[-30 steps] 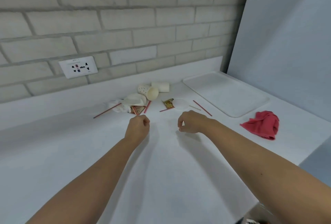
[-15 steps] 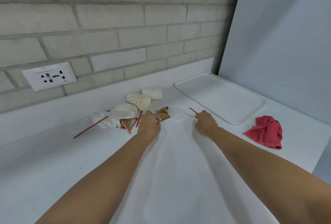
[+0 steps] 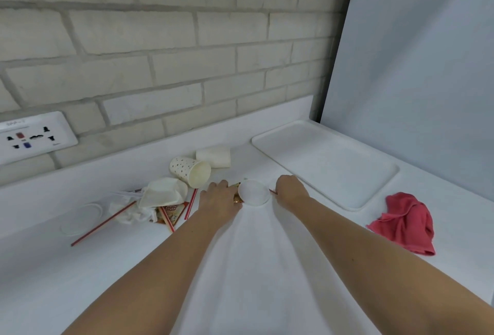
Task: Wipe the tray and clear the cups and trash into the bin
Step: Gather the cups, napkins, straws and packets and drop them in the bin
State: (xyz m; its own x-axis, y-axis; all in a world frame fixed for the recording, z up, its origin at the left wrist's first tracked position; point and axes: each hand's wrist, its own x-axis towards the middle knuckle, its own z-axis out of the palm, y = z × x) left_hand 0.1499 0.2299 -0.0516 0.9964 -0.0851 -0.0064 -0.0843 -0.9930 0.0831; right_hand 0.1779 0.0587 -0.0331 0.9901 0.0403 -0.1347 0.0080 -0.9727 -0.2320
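Observation:
The white tray [image 3: 326,163] lies at the back right of the counter with nothing on it. A dotted paper cup [image 3: 191,171], a white cup [image 3: 213,156] and a crushed cup [image 3: 163,191] lie on their sides by the wall. A round white lid [image 3: 254,192] sits between my hands. My left hand [image 3: 219,198] is curled over a brown sachet [image 3: 236,200] at the lid's left. On the lid's right, my right hand [image 3: 290,190] pinches a red stir stick [image 3: 272,191]. No bin is in view.
A crumpled tissue [image 3: 131,214], a coffee sachet [image 3: 171,211], a clear lid [image 3: 81,218] and long red sticks [image 3: 103,223] lie at the left. A red cloth [image 3: 403,222] sits near the counter's right edge. A wall socket [image 3: 32,136] is on the brick wall.
Both hands have reached forward from mid-counter to the trash pile. The left came down on the brown sachet, the right on the red stick beside the lid.

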